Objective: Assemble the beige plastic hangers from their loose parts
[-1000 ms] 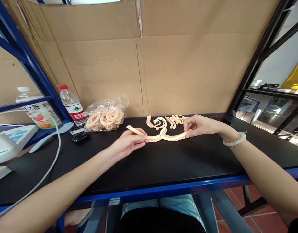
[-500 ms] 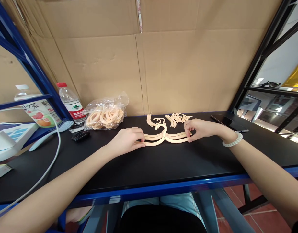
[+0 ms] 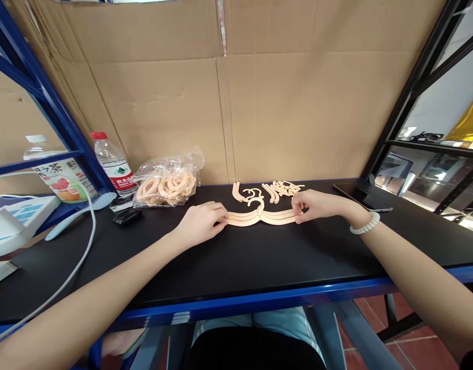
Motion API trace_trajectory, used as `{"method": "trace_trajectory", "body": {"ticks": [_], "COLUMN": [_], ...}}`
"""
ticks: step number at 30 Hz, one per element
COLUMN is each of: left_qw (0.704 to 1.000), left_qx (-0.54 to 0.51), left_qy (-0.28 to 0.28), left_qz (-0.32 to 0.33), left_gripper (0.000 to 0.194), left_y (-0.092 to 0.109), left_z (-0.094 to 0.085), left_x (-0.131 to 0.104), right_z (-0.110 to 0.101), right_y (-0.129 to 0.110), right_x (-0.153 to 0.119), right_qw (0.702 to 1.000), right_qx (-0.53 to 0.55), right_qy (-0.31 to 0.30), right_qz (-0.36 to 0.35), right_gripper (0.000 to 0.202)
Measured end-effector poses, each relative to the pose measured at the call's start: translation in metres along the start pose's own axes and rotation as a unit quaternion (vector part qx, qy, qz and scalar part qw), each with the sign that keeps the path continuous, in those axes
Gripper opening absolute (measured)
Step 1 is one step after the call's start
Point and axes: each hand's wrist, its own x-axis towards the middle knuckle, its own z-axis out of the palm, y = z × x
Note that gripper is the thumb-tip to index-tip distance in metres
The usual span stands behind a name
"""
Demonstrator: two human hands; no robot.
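Observation:
Several beige clothes hangers lie close together on the black table, their curved arms side by side and their hooks pointing to the back. At the left ends of the hangers is my left hand, its fingers closed around the tip of the front one. My right hand pinches the right ends between thumb and fingers. The tips inside both hands are partly hidden. Just behind the hooks lie short curved beige pieces and a heap of small beige parts.
A clear plastic bag of beige rings stands at the back left, beside a red-capped water bottle. Nearer are a black mouse-like object and a white brush. A phone lies right. Cardboard walls the back.
The front hanger has moved back against the others, closing the gap between their arms. Both hands have shifted slightly backward with it and keep their grip.

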Motion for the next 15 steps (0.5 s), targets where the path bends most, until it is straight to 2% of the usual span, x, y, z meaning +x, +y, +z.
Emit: {"method": "trace_trajectory", "body": {"ticks": [7, 10, 13, 14, 15], "left_qw": [1.000, 0.999, 0.982, 0.963, 0.928], "left_qx": [-0.001, -0.020, -0.157, -0.242, -0.344], "left_qy": [0.006, 0.038, 0.103, 0.112, 0.122], "left_qz": [-0.011, -0.014, -0.025, -0.043, -0.072], "left_gripper": [0.012, 0.020, 0.029, 0.028, 0.025], "left_y": [-0.001, 0.008, 0.027, 0.035, 0.042], "left_z": [0.003, -0.008, -0.030, -0.038, -0.045], "left_x": [0.002, 0.000, -0.015, -0.024, -0.034], "right_z": [0.000, 0.000, -0.003, -0.004, -0.006], "right_y": [0.000, -0.001, -0.005, -0.008, -0.011], "right_x": [0.000, -0.001, -0.003, -0.003, -0.004], "right_qw": [0.999, 0.999, 0.998, 0.998, 0.997], "right_qx": [-0.027, -0.037, -0.032, -0.026, -0.020], "right_qy": [0.029, 0.033, 0.054, 0.062, 0.071], "right_qz": [0.007, 0.004, -0.003, -0.005, -0.005], "right_gripper": [0.009, 0.010, 0.012, 0.013, 0.013]}}
